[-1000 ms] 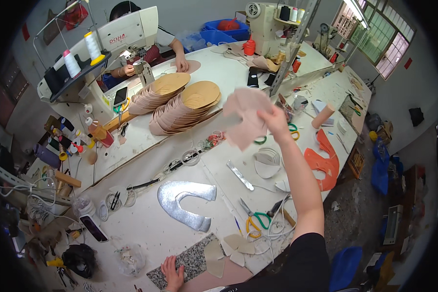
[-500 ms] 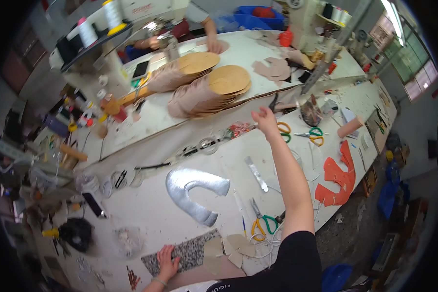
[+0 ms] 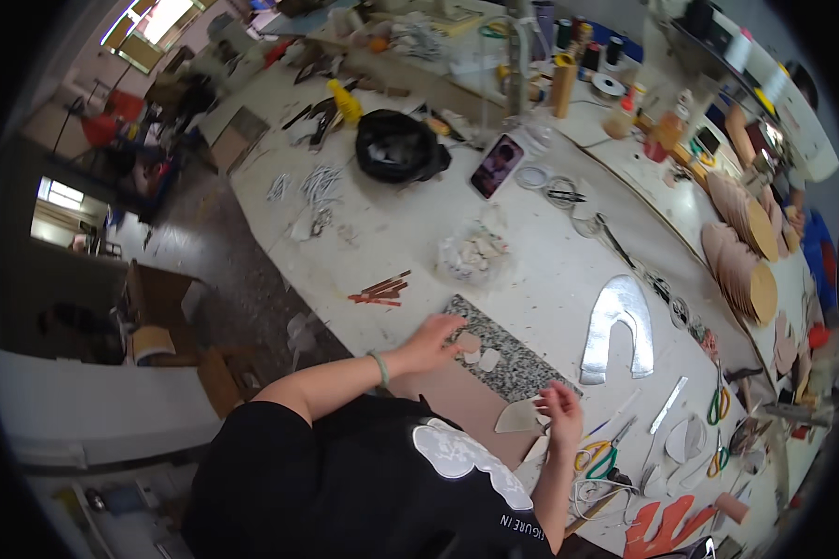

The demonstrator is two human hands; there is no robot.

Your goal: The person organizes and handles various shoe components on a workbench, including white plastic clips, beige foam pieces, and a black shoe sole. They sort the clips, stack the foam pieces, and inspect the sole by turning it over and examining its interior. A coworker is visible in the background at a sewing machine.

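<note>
A speckled grey stone slab (image 3: 517, 359) lies on the white table in front of me. My left hand (image 3: 431, 343) rests at its left end, fingers apart, with the tips beside a small beige piece (image 3: 470, 343). A small white piece (image 3: 489, 360) lies on the stone close by. At the slab's right end my right hand (image 3: 559, 415) hovers with loosely bent, parted fingers and nothing visible in them. Next to it is a flat beige piece (image 3: 515, 416); other pieces there are partly hidden by the hand. A pinkish-brown sheet (image 3: 461, 407) spreads below the slab.
A silver U-shaped piece (image 3: 615, 326) lies beyond the slab. Scissors (image 3: 606, 456) with yellow and green handles and a white cord sit on the right. A clear bag of scraps (image 3: 475, 256), a phone (image 3: 498, 166) and a black bag (image 3: 396, 147) stand farther off.
My right arm, stretched far across the table before, has come back to the slab. My left hand has shifted off the stone's middle to its left end. The view has swung left.
</note>
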